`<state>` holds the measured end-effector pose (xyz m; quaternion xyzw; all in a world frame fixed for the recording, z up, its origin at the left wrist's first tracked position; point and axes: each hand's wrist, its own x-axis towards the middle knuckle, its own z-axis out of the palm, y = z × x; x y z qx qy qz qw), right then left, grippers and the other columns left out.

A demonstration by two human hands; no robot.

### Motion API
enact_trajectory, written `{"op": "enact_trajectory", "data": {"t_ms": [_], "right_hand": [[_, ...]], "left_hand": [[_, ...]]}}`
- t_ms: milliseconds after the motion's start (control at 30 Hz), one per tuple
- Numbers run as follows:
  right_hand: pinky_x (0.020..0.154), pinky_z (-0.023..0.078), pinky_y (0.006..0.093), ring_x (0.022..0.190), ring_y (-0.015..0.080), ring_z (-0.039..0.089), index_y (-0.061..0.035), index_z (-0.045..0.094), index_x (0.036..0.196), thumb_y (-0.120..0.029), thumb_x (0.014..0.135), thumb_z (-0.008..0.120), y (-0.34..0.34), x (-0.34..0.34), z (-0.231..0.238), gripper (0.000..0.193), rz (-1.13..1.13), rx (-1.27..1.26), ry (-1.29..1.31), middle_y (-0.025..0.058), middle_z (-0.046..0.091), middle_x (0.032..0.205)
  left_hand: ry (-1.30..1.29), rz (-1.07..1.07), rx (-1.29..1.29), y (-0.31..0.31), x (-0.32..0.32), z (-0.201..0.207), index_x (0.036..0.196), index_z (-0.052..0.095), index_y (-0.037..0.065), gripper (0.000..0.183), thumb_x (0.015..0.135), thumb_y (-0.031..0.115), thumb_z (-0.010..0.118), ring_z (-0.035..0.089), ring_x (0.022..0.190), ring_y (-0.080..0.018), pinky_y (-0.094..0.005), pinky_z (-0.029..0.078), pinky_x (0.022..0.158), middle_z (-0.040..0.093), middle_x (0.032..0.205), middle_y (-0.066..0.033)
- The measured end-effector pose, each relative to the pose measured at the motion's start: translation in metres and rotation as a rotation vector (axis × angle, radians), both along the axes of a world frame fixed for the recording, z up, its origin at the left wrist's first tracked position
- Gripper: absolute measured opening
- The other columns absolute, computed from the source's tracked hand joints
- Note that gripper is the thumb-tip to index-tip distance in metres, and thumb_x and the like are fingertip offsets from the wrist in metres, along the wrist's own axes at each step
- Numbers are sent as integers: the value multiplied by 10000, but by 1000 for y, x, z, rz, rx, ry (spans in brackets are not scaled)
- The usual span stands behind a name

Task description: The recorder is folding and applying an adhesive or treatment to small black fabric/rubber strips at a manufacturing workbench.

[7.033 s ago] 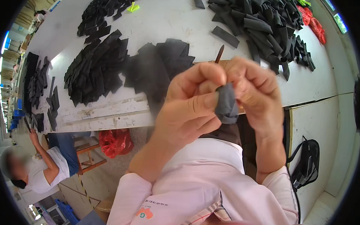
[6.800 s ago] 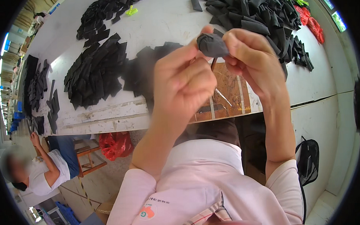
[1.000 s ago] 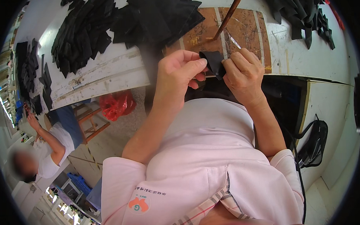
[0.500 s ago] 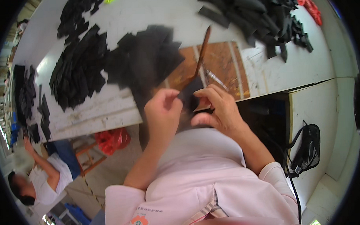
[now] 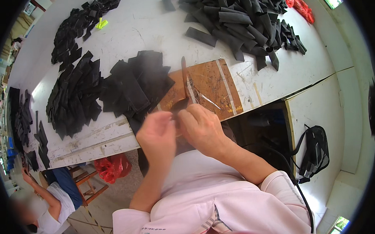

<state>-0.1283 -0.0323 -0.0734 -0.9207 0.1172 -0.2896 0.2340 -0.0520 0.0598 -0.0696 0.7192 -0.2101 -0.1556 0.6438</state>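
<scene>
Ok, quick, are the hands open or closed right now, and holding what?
Left hand: blurred, so I can't tell.
Right hand: curled at the black cloth; its grip is hidden, so I can't tell if it's holding it.

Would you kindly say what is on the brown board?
A brown stick, slim silvery item and pale strips show; parts behind the right hand and black cloth are hidden.

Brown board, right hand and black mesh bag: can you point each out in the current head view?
Brown board [image 5: 209, 79]: head view, on its bare brown top.
Right hand [image 5: 202, 128]: head view, on the back of the hand.
Black mesh bag [image 5: 317, 148]: head view, on its mesh side.
</scene>
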Motion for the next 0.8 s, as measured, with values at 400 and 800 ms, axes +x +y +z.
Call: {"op": "enact_trajectory", "data": {"t_ms": [400,800], "right_hand": [[470,337,199,547,60,418,-7,531,787,-57,769,544,-14,-2,31,55,229,1409,-13,-21,463,613],[521,332,175,589,29,387,-72,492,730,-176,835,555,-19,-2,7,161,296,1729,-58,-44,449,658]], "left_hand": [[511,-190,-218,3,12,35,888,503,-20,196,699,-72,509,428,473,-14,-149,320,386,532,722,-38],[566,-153,-366,2,12,29,857,491,-16,151,730,-86,535,368,350,-22,-160,274,297,583,724,-98]]}}
